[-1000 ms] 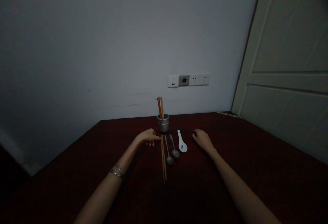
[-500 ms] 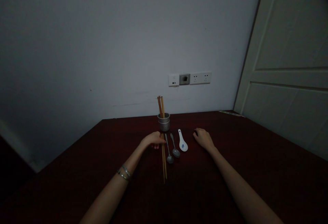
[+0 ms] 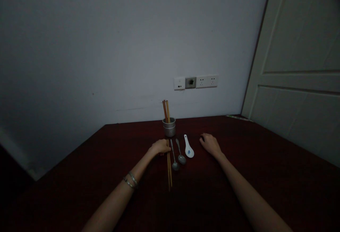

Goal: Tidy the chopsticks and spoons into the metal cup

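Observation:
A pair of light wooden chopsticks (image 3: 169, 172) lies lengthwise on the dark red table. My left hand (image 3: 160, 147) is closed around their upper part, thumb across them; the fingertips are mostly hidden. Just right of the chopsticks lies a long-handled metal spoon (image 3: 174, 161), then a second metal spoon (image 3: 181, 158), then a white ceramic soup spoon (image 3: 189, 150) with a blue mark. My right hand (image 3: 209, 143) rests on the tabletop right of the soup spoon, fingers loosely bent and apart, holding nothing.
Behind the utensils stands a grey metal cup (image 3: 169, 129) with several chopsticks (image 3: 166, 111) upright in it. The table (image 3: 132, 129) meets a pale wall (image 3: 119, 65) carrying sockets (image 3: 207, 81). A white panelled door (image 3: 300, 73) is at the right. The light is dim.
My left hand has closed in on the chopsticks, its fingers drawn up from below. My right hand stays where it was. The view has shifted slightly.

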`<state>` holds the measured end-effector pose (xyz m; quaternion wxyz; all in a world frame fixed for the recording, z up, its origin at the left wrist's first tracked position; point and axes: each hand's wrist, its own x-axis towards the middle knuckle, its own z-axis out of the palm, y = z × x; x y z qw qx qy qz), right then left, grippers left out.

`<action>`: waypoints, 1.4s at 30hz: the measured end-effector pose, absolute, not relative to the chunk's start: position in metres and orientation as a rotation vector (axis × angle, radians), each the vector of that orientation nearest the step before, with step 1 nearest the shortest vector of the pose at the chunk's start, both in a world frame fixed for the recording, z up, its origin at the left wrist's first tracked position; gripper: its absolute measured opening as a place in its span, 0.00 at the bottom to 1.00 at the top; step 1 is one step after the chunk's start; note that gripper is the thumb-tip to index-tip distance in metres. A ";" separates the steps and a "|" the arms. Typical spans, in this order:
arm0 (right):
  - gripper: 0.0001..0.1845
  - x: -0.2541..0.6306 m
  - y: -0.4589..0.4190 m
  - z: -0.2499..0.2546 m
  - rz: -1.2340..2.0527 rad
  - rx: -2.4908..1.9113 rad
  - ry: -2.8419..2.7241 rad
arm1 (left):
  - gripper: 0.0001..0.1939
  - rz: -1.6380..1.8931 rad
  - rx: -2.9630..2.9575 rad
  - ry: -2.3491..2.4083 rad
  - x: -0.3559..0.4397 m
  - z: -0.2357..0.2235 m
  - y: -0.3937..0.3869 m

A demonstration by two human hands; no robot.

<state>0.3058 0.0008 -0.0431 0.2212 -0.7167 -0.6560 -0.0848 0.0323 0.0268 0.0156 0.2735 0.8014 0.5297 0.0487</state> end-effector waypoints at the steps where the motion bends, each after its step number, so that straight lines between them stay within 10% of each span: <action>1: 0.18 0.306 0.001 -0.043 -0.237 -1.980 -1.815 | 0.10 0.111 2.185 1.449 0.032 0.015 0.026; 28: 0.20 0.307 -0.001 -0.040 -0.147 -1.978 -1.795 | 0.12 0.451 2.262 1.576 0.020 0.055 0.021; 42: 0.19 0.207 -0.034 0.147 0.764 -0.886 -1.535 | 0.08 1.208 2.503 1.385 0.035 0.141 -0.031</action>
